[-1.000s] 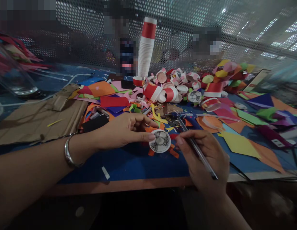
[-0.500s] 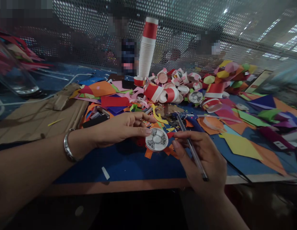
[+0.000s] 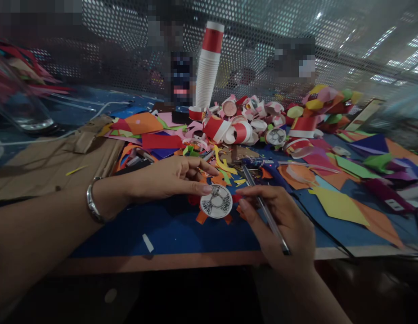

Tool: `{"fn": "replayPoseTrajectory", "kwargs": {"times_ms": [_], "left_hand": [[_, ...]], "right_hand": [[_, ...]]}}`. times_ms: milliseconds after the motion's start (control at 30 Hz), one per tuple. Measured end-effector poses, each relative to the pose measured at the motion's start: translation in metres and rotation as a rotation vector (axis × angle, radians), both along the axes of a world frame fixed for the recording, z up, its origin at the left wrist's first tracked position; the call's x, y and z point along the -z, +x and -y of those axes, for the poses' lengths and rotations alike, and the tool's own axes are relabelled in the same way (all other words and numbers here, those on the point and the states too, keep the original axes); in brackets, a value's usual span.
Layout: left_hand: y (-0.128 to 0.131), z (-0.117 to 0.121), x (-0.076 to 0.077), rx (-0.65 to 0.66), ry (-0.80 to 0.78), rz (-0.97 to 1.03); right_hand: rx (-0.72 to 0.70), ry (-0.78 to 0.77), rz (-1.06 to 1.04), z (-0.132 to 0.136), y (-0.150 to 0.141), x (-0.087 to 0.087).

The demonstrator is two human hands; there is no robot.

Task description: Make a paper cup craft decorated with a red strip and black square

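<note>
A round white paper cup bottom (image 3: 216,201) with black pen scribbles and a small circle drawn on it faces up, with orange and red paper strips sticking out around its rim. My left hand (image 3: 175,177) is closed on its upper left edge, the thumb on the rim and the fingers curled behind. In my right hand (image 3: 283,220) a clear ballpoint pen (image 3: 267,213) lies slanted between the fingers. That hand's thumb and forefinger tips pinch at the red strip on the cup piece's right side.
Behind stand a tall stack of paper cups (image 3: 208,67) and a heap of cut cups (image 3: 240,130). A blue glue gun (image 3: 271,168) lies beyond my right hand. Cardboard (image 3: 56,164) is at left, coloured paper sheets (image 3: 340,207) at right, and a glass vessel (image 3: 24,103) far left.
The cup piece has shifted slightly left and down, turning a little between my hands. My right hand has moved slightly left with the pen.
</note>
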State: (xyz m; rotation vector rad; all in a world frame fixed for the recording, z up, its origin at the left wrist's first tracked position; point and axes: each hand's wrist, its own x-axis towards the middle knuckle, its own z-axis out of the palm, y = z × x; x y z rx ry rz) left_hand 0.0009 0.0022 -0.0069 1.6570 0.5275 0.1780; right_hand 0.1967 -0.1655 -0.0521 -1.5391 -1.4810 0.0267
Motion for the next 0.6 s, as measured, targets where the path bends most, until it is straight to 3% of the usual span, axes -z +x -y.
{"fn": "replayPoseTrajectory", "kwargs": {"times_ms": [333,467,600], "left_hand": [[0.0017,0.0058,-0.0042,-0.119,-0.005,0.067],[-0.0015,0.0057,-0.0030,-0.006,-0.027,0.048],[-0.0052,0.0041,0.0013,0.086,0.157,0.036]], "right_hand": [[0.020,-0.037,0.036,-0.0003,-0.0003,-0.0023],[0.052,-0.052,0.028,0.0009,0.0007,-0.0022],[0.074,-0.063,-0.030,0.0023,0.0014,-0.0011]]}}
